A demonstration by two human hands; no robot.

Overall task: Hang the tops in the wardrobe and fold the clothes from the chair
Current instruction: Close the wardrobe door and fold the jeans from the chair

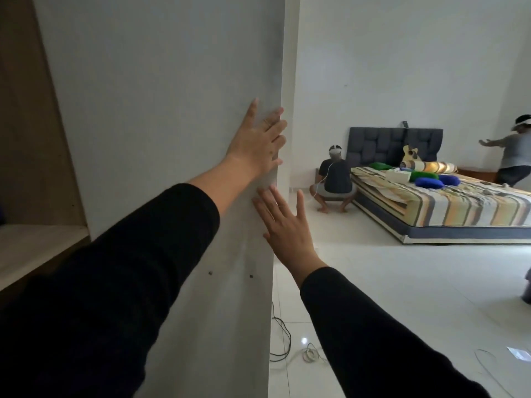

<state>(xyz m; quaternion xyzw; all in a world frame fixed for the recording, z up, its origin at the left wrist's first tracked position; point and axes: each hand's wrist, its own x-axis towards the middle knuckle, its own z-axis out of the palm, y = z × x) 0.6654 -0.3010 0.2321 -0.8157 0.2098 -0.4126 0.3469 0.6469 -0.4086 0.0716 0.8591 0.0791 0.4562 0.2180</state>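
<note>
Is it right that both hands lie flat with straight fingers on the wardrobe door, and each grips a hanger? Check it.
Not quite. The head view shows the left hand and the right hand lying flat with straight fingers on the wardrobe door, but neither grips a hanger; both are empty.

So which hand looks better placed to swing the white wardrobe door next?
Probably the left hand: its palm lies flat on the tall white wardrobe door, fingers reaching the free edge. The right hand is open lower down, only its fingertips near that edge, its palm off the panel.
</note>
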